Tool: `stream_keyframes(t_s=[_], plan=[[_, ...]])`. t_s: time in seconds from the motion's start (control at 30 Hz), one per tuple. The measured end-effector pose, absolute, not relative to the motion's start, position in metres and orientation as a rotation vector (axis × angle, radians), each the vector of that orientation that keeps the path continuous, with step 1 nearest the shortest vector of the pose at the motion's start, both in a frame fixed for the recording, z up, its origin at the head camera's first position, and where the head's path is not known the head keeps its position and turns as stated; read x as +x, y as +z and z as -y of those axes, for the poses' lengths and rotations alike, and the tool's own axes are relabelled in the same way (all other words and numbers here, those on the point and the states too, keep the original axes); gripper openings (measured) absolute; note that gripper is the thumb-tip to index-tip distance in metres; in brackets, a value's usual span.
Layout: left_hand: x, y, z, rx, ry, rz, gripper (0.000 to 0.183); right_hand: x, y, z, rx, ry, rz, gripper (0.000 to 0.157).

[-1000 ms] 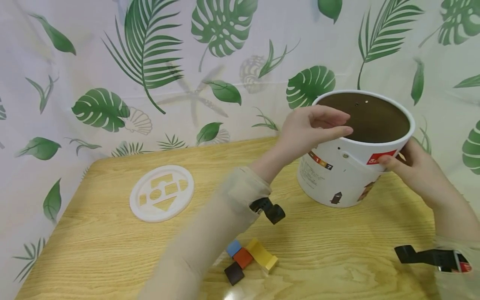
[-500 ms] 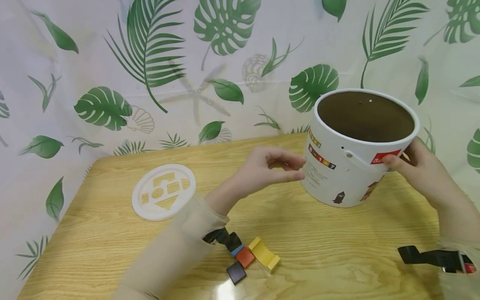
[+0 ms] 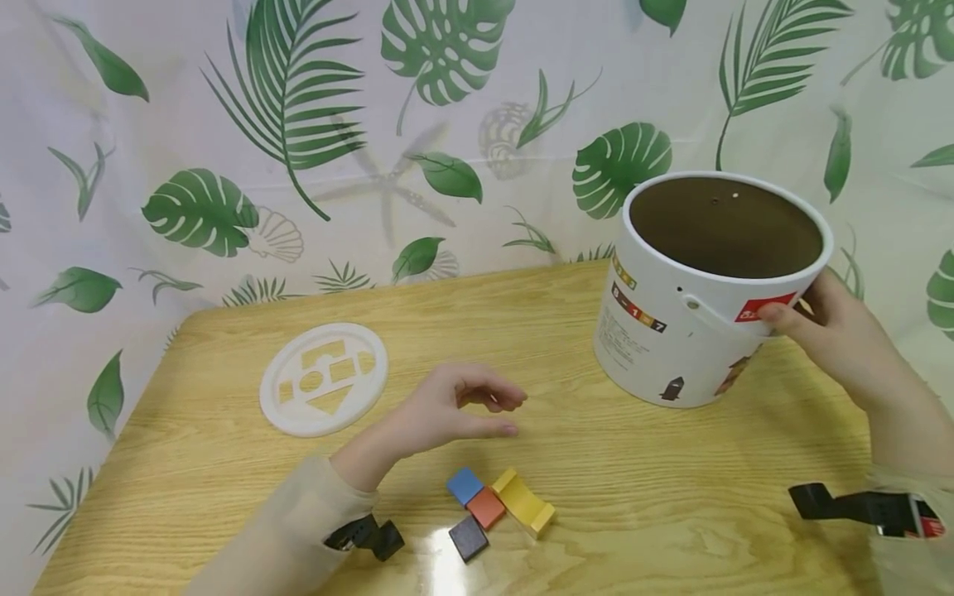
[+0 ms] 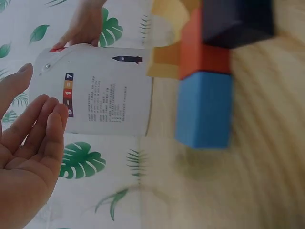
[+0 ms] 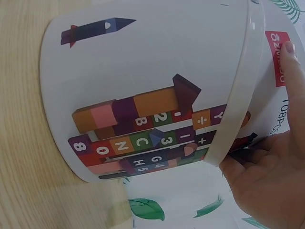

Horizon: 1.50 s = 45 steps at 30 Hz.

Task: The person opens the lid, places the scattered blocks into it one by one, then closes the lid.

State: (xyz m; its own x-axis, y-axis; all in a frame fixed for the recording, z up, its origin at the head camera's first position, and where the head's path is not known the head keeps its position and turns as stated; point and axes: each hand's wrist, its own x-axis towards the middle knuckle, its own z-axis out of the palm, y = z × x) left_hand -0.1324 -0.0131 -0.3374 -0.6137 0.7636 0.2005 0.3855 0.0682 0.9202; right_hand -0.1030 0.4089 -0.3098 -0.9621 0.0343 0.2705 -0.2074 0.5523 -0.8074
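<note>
My right hand [image 3: 845, 343] grips the right side of a white printed bucket [image 3: 656, 348], thumb on its red label. The bucket stands on the table with its open top tilted slightly; its inside wall [image 3: 723, 223] looks brown and the bottom is hidden. My left hand [image 3: 450, 410] hovers over the table with loosely bent fingers and holds nothing. Just below it lie a blue block [image 3: 464, 486], a red block [image 3: 486, 507], a dark block [image 3: 469, 538] and a yellow block with a curved hollow [image 3: 525, 502]. Close up in the left wrist view, the blue block [image 4: 205, 112] looks largest.
A white round plate with shaped cut-outs [image 3: 324, 335] lies flat on the wooden table [image 3: 209, 463], left of my left hand. Behind the table's back edge hangs a leaf-patterned cloth [image 3: 335, 248].
My left hand has moved from the bucket's rim down and left to a spot above the blocks. The right hand keeps its hold on the bucket, which has barely shifted.
</note>
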Motion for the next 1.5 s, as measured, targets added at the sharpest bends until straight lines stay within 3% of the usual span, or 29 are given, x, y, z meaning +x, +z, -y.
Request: stream_keyframes(t_s=[0.33,0.87,1.5], plan=[[-0.115,-0.359,0.044,1.070,1.501,-2.052,0.031,-0.105,-0.310,-0.409,0.161,1.385,2.529,0.071],[-0.113,-0.381,0.068,1.096,1.357,-1.986,0.053,-0.103,-0.310,-0.411,0.152,1.367,2.533,0.070],[-0.120,-0.395,0.066,1.176,1.254,-1.921,0.045,-0.104,-0.311,-0.411,0.167,1.387,2.527,0.070]])
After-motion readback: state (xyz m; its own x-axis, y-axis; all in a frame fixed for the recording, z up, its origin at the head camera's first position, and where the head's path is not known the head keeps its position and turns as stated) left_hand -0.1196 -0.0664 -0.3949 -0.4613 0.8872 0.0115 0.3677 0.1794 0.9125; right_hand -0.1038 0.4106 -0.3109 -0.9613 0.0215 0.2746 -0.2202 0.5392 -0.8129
